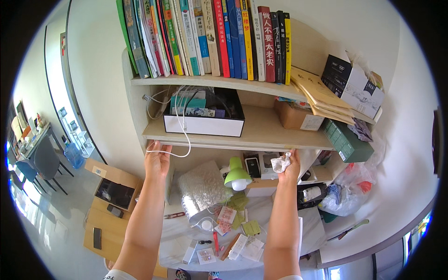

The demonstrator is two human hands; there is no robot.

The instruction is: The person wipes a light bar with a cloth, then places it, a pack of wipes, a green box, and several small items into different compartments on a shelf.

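Both my arms reach up to the front edge of a pale wooden shelf board (261, 133). My left hand (157, 157) closes its fingers on the board's edge at the left end. A white cable (189, 142) hangs in a loop across that hand. Toward the right end, my right hand (291, 169) pinches a crumpled white tissue (281, 163), its fingertips up against the edge. On the board, a black-and-white open box (204, 126) holds small packages and cables, and a brown carton (298, 115) sits farther right.
A row of books (205, 42) stands above, beside paper envelopes (322, 93). Under the board are a green lamp (237, 173), bubble wrap (200, 186) and small items on a marbled desk (179, 245). A green box (347, 140) juts out at right; an open cardboard box (133, 186) is at left.
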